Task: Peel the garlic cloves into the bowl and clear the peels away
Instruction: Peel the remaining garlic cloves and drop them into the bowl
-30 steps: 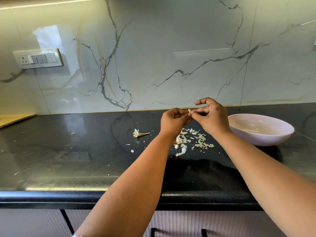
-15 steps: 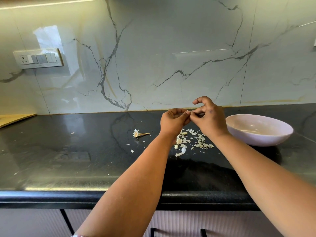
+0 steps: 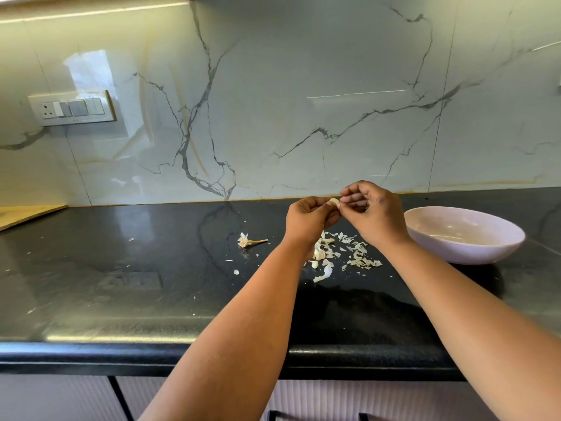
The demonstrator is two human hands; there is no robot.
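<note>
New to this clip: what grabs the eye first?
Two hands meet mid-frame above the black counter: the left hand and right hand pinch a small pale garlic clove between them. Just below lies a scatter of white peels, with a bare garlic stem off to the left. A pale bowl sits to the right of the hands.

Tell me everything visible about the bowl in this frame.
The bowl is wide, shallow and pale pinkish-white, with a smooth glossy look like ceramic or melamine. It sits upright on the black counter, at the right, beside the pile of peels and apart from it. Its inside shows a bright patch of reflected light; whether any cloves lie in it cannot be told. Neither hand touches it; the right hand is raised just left of its rim.
</note>
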